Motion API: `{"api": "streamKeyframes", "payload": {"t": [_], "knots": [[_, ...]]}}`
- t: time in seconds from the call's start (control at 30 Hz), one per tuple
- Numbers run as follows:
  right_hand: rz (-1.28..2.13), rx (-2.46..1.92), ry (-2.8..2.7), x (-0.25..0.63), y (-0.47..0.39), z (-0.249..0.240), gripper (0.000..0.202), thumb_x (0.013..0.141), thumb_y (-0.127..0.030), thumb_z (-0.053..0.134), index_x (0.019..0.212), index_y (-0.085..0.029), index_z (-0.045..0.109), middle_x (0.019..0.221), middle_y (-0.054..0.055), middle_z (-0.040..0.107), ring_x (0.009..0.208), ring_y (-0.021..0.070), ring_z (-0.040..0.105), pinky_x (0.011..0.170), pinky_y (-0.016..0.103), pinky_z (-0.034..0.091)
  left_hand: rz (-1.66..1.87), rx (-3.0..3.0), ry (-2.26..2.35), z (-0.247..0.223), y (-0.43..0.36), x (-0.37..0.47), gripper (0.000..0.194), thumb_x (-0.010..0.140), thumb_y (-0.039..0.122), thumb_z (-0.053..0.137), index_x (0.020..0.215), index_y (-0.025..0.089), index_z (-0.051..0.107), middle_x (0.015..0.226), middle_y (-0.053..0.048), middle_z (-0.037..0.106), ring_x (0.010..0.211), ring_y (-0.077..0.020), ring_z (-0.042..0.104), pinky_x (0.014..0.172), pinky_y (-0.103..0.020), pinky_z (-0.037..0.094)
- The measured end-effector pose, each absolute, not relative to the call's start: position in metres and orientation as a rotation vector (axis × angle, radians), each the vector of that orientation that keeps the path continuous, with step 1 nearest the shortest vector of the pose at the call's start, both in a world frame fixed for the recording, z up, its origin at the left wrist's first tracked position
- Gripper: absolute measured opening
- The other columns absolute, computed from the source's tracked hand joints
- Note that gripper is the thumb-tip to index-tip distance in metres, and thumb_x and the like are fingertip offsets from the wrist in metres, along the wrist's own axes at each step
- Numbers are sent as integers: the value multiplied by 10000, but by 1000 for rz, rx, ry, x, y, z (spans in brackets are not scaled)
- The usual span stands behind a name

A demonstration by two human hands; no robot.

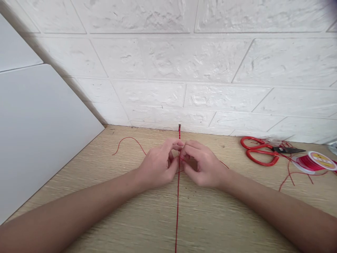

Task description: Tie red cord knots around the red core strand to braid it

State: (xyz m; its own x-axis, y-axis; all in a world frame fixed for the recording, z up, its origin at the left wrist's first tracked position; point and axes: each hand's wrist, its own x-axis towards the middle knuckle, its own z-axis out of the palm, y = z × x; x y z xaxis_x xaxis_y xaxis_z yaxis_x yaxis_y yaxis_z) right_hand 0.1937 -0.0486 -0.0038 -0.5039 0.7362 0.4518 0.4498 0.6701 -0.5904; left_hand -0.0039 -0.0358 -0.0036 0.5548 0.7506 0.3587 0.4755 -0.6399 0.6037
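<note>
A red cord [177, 211] runs from a small dark peg [179, 125] near the wall straight down toward me, with a short twisted or knotted stretch [179, 134] just below the peg. Over this cord my two hands meet. My left hand [160, 163] is closed in a pinch at the cord, its fingertips touching the strand. From the other side my right hand [201, 163] pinches thin red cord between thumb and forefinger. One loose cord end [129, 138] curls out beyond my left hand; another short piece shows past my right wrist. Fingers hide the exact crossing of the strands.
Red-handled scissors [260, 151] lie at the right by the wall. Beside them is a spool of red cord [310, 162] with loose strands around it and a bit of clear plastic [273, 140]. A white panel [47, 133] stands on the left; a white brick-pattern wall [168, 59] closes off the back.
</note>
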Motion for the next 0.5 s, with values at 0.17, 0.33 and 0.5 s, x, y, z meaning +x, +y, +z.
{"api": "streamKeyframes", "payload": {"t": [0.17,0.33,0.5], "knots": [[952,-939,-1939,193,-49,1,94,811,-120,571,823,-211,553,847,21,602,795,177,541,720,331,425,864,2375,1018,-1,-35,-3,400,887,134,519,1273,222,459,881,28,703,539,-61,572,511,-205,401],[1503,-860,-1582,198,-46,20,62,844,-233,644,852,-211,587,781,-4,622,739,154,571,696,306,444,950,2336,1077,0,-34,-4,337,902,153,525,1236,196,517,785,43,654,506,-54,524,512,-212,379],[1104,-1259,-1862,207,-58,70,128,900,-297,575,804,-220,610,651,-24,555,579,126,484,513,270,331,964,2260,895,1,-32,-11,325,933,175,475,1250,181,546,793,22,640,579,-84,536,587,-242,426]]}}
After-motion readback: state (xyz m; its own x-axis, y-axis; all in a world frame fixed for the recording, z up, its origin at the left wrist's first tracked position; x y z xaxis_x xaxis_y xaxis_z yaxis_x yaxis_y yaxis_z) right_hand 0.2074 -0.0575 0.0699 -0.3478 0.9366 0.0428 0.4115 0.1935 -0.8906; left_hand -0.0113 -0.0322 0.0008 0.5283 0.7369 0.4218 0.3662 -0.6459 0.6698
